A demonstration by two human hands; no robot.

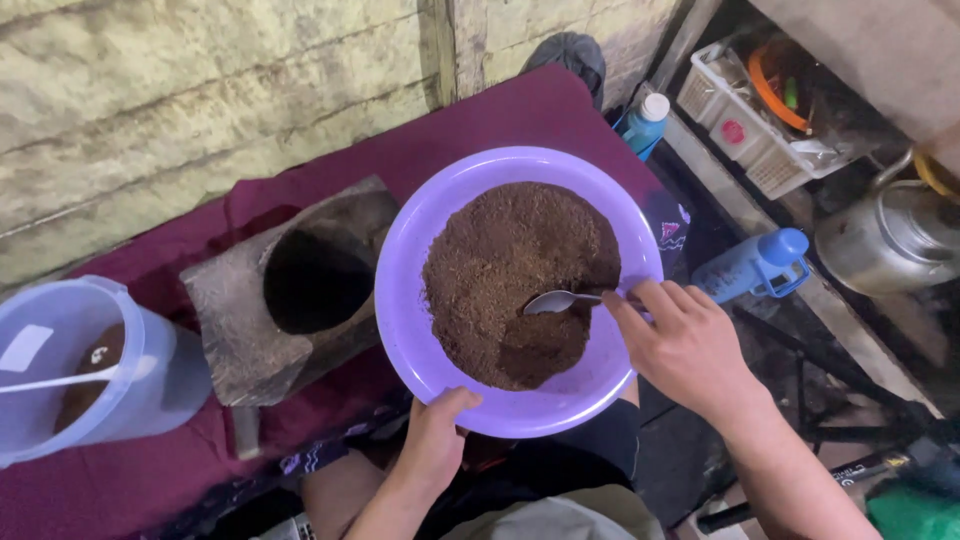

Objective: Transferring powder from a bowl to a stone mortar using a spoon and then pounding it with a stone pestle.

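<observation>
Down below, a dark red cloth (pixel 480 125) is lying over the low surface, and everything else is sitting on it or near it. Taking up the middle is a big round purple bowl (pixel 420 260), and it is holding a heap of brown powder (pixel 500 270) that looks like ground-up crumbs. To the left of the bowl, a chunky stone mortar (pixel 250 330) is lying tipped so its dark hole is facing up and toward the bowl. Further left, a clear plastic tub (pixel 60 360) with a white handle is standing with some brown stuff inside. Off to the right, a shiny metal kettle (pixel 885 240) is sitting on the floor, and a white basket (pixel 745 125) is holding some kitchen bits behind it. A blue bottle (pixel 755 265) is lying just beside the bowl's right edge, and a smaller blue bottle with a white cap (pixel 645 120) is standing near the wall. The right hand (pixel 685 345) is pinching the handle of a metal spoon (pixel 560 300) between its fingers, and the spoon's round end is resting in the powder. The left hand (pixel 435 430) is gripping the bowl's near rim, with the thumb pressing over the edge.
</observation>
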